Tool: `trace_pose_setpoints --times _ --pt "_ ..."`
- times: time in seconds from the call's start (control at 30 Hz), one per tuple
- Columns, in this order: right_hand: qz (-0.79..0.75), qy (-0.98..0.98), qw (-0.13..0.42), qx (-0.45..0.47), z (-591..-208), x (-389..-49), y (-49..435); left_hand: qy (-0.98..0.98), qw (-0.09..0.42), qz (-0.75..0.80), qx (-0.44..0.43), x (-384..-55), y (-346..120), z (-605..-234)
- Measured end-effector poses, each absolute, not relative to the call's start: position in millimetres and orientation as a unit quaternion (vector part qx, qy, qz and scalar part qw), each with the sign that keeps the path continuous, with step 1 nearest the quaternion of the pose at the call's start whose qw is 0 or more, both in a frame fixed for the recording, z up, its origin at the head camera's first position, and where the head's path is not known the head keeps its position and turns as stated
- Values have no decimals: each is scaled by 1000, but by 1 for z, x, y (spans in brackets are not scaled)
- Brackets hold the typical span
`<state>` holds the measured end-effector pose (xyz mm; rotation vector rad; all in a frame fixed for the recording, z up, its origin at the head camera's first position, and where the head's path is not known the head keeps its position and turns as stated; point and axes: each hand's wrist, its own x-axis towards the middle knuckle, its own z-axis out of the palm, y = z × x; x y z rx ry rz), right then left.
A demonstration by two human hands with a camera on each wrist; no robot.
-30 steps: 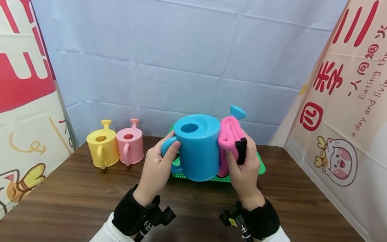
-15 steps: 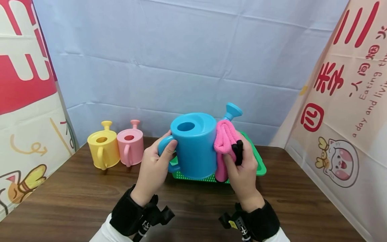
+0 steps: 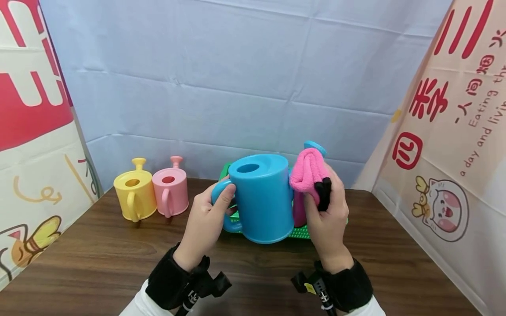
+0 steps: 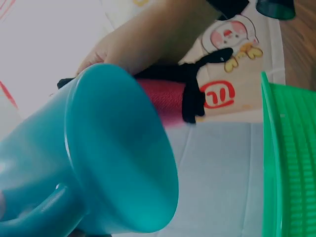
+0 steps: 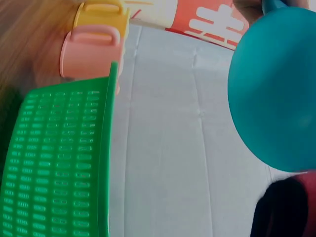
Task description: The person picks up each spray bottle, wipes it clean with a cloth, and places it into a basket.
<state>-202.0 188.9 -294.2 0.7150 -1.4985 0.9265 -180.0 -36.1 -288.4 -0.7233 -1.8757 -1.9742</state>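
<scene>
- The left hand [image 3: 207, 219] grips the handle of a blue watering can [image 3: 262, 202], its thumb laid over the upper part of that handle.
- The can is held up off the table [image 3: 253, 276], in front of the basket in the head view and slightly tilted; the left wrist view shows its underside, well apart from the basket rim.
- The right hand [image 3: 328, 219] grips a folded pink cloth [image 3: 308, 173] with black trim [image 3: 324, 193], thumb on the near side.
- The cloth is at the spout side of the can and hides most of the spout; only the blue sprinkler head [image 3: 316, 147] shows above it. Whether the cloth touches the can, I cannot tell.
- A green basket [image 5: 59, 163] with slotted walls stands on the table behind the can.
- To the left, a yellow watering can [image 3: 146, 204] and a pink watering can [image 3: 178, 199] stand upright side by side.
- A pale blue sheet [image 3: 237, 87] hangs at the back.
</scene>
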Motion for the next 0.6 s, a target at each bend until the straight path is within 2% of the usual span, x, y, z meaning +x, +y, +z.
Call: trace_pose_setpoints --times 0.17,0.33,0.47,0.6 --pt "445 -636 509 374 -297 -200 186 -623 139 -739 -214 -184 -40 -286" --pt "498 -606 446 431 -298 -199 187 -611 141 -754 -196 -185 -44 -284" --pt "494 -602 451 437 -297 -201 187 -614 129 -753 -199 -184 -46 -283" --pt "475 -599 499 408 -291 -199 186 -620 112 -748 -210 -185 -49 -283"
